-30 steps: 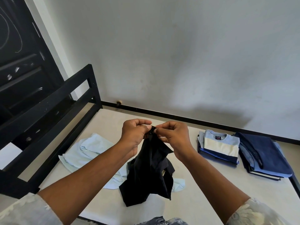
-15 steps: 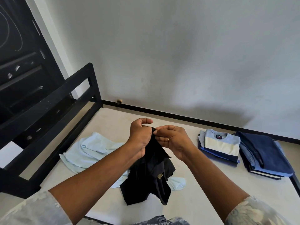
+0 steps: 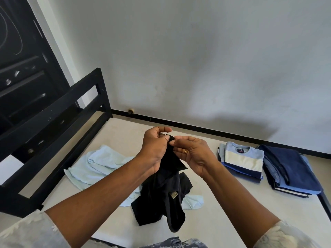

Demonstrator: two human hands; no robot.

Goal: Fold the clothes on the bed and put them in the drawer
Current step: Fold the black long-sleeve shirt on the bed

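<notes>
Head view: both hands pinch limp, crumpled black cloth.

Both forearms reach in from the near corners toward the middle, bare below pale patterned sleeves. The left hand and right hand meet close together, fingers curled, each pinching the top edge of a black garment between thumb and fingertips. A gold ring sits on a right-hand finger.
</notes>
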